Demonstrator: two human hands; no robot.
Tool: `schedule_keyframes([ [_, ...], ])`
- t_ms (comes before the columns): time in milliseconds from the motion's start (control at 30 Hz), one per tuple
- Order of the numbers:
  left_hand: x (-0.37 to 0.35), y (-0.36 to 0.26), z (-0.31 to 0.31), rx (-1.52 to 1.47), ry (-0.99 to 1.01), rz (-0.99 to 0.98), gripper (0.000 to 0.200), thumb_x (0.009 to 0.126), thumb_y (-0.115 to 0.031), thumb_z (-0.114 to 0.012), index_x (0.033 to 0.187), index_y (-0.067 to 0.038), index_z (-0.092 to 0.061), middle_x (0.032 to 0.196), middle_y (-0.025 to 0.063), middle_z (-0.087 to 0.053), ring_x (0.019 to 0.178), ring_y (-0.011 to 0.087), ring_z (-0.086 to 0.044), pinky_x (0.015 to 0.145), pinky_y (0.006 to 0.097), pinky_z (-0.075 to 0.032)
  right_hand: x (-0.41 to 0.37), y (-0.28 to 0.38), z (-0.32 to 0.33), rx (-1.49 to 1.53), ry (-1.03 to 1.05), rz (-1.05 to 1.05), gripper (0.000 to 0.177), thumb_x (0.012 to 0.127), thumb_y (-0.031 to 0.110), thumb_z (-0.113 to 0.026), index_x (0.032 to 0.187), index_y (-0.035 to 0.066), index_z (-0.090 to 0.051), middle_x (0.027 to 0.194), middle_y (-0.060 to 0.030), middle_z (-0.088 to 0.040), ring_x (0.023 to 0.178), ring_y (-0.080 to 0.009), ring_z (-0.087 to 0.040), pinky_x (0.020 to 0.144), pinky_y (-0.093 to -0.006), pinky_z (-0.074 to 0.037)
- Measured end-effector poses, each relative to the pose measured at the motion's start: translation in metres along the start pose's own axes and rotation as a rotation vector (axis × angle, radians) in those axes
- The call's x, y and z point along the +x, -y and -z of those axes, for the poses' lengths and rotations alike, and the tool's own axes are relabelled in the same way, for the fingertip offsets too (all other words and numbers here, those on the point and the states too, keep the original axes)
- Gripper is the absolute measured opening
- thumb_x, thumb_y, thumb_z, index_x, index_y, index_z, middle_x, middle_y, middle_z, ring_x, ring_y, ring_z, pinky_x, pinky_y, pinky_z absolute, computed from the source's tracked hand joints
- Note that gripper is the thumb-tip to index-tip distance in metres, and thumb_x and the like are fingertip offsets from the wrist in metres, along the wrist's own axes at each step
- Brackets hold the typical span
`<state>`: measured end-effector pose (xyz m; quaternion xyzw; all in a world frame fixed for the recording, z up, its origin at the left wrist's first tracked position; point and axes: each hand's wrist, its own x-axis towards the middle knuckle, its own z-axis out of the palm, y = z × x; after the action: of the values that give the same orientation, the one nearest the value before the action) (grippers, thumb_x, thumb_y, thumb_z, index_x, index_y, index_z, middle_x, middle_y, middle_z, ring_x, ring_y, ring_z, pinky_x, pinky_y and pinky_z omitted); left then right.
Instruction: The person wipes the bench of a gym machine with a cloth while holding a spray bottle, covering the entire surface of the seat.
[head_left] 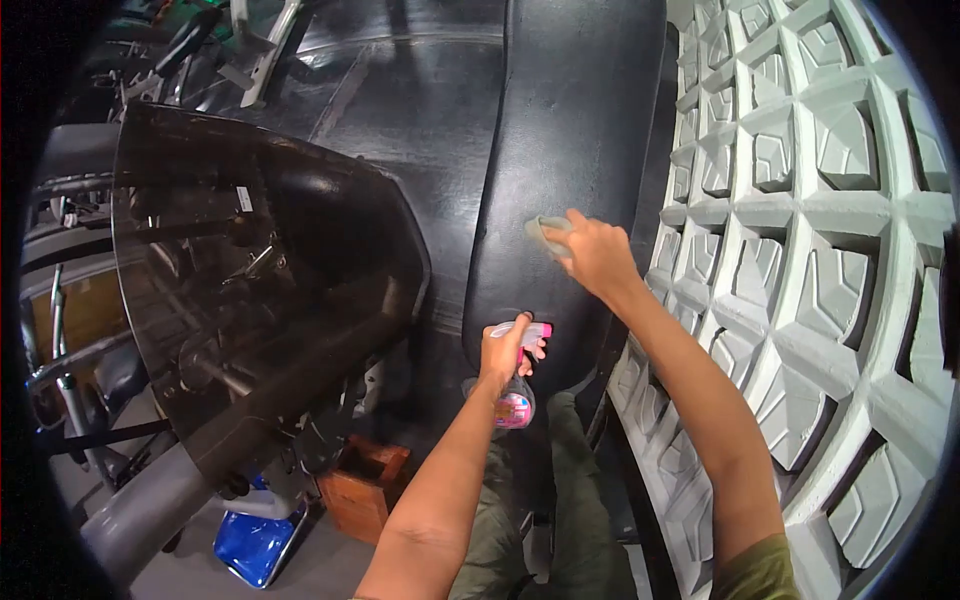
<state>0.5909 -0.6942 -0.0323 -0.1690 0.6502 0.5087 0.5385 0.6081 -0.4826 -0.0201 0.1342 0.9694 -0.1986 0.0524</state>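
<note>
My left hand point(508, 350) is wrapped round the neck of a spray bottle point(513, 410) with a pink and white trigger head and a pink label. The bottle hangs upright by the near end of a long black padded bench point(565, 120). Farther up and to the right, my right hand point(590, 250) holds a pale cloth point(549, 235) against the bench's dark surface. The fingers partly hide the cloth.
Left of the bench stands a machine with a dark see-through shield point(270, 260) and thick grey tubes. A wooden box point(365, 488) and a blue pad point(255, 545) are low at the left. A white patterned wall point(800, 220) runs along the right.
</note>
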Motion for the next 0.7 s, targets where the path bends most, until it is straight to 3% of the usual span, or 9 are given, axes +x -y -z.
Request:
schedule_keyframes([
  [33,0.001,0.001,0.000,-0.003,-0.007,0.009,0.045,0.089,-0.035,-0.059,0.083,0.008,-0.069,0.064,0.0156,-0.066,0.031,0.0153,-0.044,0.034,0.0311,-0.041,-0.003,0.011,0.005,0.000,0.008,0.025,0.049,0.076,0.015,-0.068,0.121,0.036,-0.066,0.104,-0.0041,-0.060,0.081,-0.0259,-0.067,0.064,-0.0397,-0.056],
  [167,0.001,0.002,0.002,-0.022,0.007,-0.003,0.044,0.088,-0.035,-0.060,0.084,0.008,-0.069,0.064,0.0153,-0.066,0.031,0.0153,-0.044,0.034,0.0307,-0.040,-0.017,0.022,-0.024,-0.059,0.165,0.473,0.044,0.076,0.016,-0.067,0.116,0.035,-0.067,0.101,-0.0042,-0.059,0.078,-0.0246,-0.067,0.064,-0.0382,-0.056],
  [267,0.003,0.006,0.003,-0.025,0.022,-0.007,0.044,0.088,-0.035,-0.060,0.084,0.008,-0.070,0.064,0.0152,-0.066,0.031,0.0154,-0.045,0.034,0.0307,-0.040,-0.003,0.014,-0.015,-0.109,0.194,0.546,0.044,0.076,0.017,-0.067,0.116,0.036,-0.067,0.097,-0.0036,-0.058,0.078,-0.0239,-0.068,0.065,-0.0374,-0.056],
  [400,0.001,0.002,0.002,-0.011,0.009,-0.005,0.045,0.089,-0.035,-0.060,0.082,0.008,-0.070,0.062,0.0147,-0.066,0.031,0.0155,-0.046,0.034,0.0309,-0.041,0.024,0.020,0.000,-0.018,-0.077,0.061,0.049,0.072,0.017,-0.073,0.118,0.032,-0.067,0.100,-0.0038,-0.062,0.079,-0.0277,-0.068,0.066,-0.0404,-0.056],
  [433,0.001,0.002,0.003,-0.006,0.004,-0.007,0.045,0.089,-0.035,-0.060,0.082,0.007,-0.070,0.062,0.0146,-0.066,0.032,0.0155,-0.046,0.034,0.0310,-0.041,0.026,0.025,0.000,0.000,-0.036,0.034,0.052,0.072,0.015,-0.074,0.121,0.030,-0.066,0.105,-0.0052,-0.062,0.080,-0.0294,-0.068,0.066,-0.0419,-0.056],
  [533,0.002,0.003,0.004,-0.002,0.021,-0.001,0.045,0.089,-0.036,-0.060,0.081,0.007,-0.070,0.061,0.0143,-0.066,0.032,0.0154,-0.047,0.035,0.0310,-0.041,0.011,0.036,-0.017,0.038,0.071,0.320,0.052,0.073,0.015,-0.072,0.121,0.032,-0.066,0.105,-0.0063,-0.061,0.079,-0.0286,-0.068,0.067,-0.0419,-0.056],
  [600,0.002,0.004,0.004,0.011,0.021,-0.014,0.045,0.089,-0.035,-0.060,0.080,0.007,-0.070,0.061,0.0145,-0.066,0.032,0.0153,-0.047,0.035,0.0309,-0.041,0.005,0.050,-0.029,-0.118,0.222,0.555,0.048,0.076,0.016,-0.068,0.119,0.035,-0.067,0.102,-0.0064,-0.060,0.078,-0.0263,-0.069,0.065,-0.0395,-0.056],
  [700,0.003,0.006,0.005,0.007,0.014,0.007,0.045,0.089,-0.035,-0.060,0.080,0.007,-0.070,0.061,0.0147,-0.066,0.032,0.0152,-0.047,0.035,0.0307,-0.041,0.014,0.046,-0.015,-0.077,0.203,0.447,0.046,0.073,0.018,-0.071,0.117,0.034,-0.068,0.100,-0.0064,-0.061,0.079,-0.0264,-0.069,0.064,-0.0390,-0.056],
])
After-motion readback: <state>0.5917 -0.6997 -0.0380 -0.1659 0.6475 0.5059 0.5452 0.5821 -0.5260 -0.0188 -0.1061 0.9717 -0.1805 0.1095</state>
